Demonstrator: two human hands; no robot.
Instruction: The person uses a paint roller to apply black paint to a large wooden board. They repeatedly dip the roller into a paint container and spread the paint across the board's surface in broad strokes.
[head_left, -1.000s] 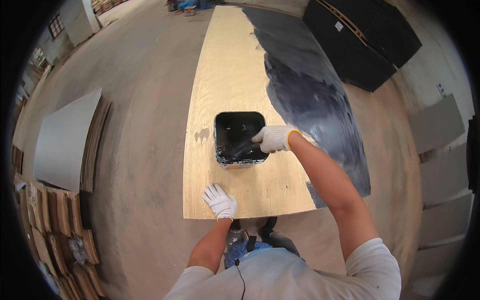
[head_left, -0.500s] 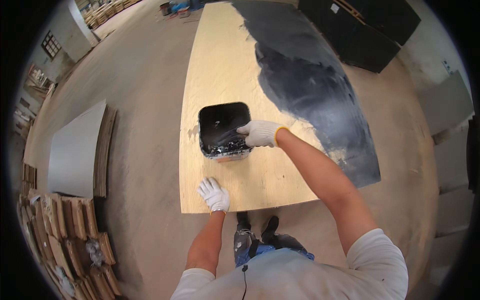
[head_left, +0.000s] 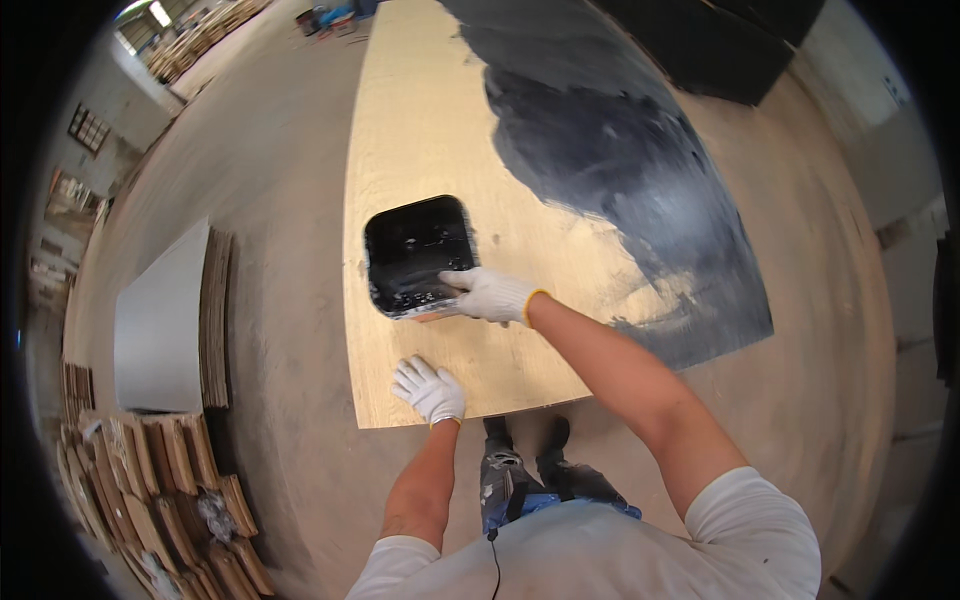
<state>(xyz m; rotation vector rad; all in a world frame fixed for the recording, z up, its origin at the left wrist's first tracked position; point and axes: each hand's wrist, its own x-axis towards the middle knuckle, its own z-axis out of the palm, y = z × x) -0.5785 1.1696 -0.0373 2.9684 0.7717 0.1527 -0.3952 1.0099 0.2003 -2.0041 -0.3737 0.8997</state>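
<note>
On the board point(head_left: 420, 120), close to its left edge, sits a black tub point(head_left: 420, 212). Right hand point(head_left: 490, 295)'s at the rim, can't tell if clamped; left hand point(head_left: 430, 390)'s spread flat by the board's near edge, wide floor point(head_left: 285, 250) either side.

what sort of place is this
Probably a workshop, judging by the board partly coated dark, the open tub on it and the stack of grey sheets.

This looks like a workshop: a wide, bare floor point(head_left: 290, 220), a worn wall with a barred window point(head_left: 88, 128), stacked grey sheets point(head_left: 160, 320), piled wooden pieces point(head_left: 150, 485), and a large board point(head_left: 425, 110), partly coated dark, carrying a bucket point(head_left: 415, 222) with dark paint inside.
</note>
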